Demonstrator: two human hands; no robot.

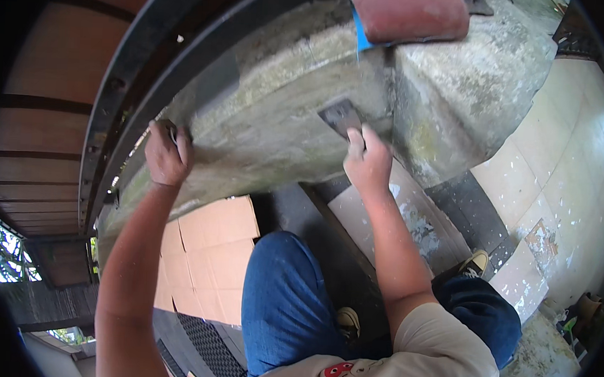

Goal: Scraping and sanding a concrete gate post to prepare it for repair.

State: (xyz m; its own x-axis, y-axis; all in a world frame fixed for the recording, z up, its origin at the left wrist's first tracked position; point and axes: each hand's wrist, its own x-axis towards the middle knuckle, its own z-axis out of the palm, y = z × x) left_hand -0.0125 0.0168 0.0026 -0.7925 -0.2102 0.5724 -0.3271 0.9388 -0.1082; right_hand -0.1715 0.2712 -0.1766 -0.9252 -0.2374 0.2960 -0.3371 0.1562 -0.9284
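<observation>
My right hand (368, 163) is closed round the handle end of a scraper (341, 117) with a broad, dark, flat blade. The blade lies against the stained grey concrete wall (278, 126), left of the inner corner where the wall meets a rough pillar (468, 88). Further left, my left hand (169, 153) rests high on the wall, beside a dark metal rail (100, 137). Its fingers are curled, and what they close on is hidden.
A red-brown curved tile (410, 15) sits on top, with blue material under its left edge. Cardboard sheets (206, 252) cover floor beneath the wall. Pale flakes dot the light floor tiles (556, 154) at right. Wooden slats (45, 134) stand behind the rail at left.
</observation>
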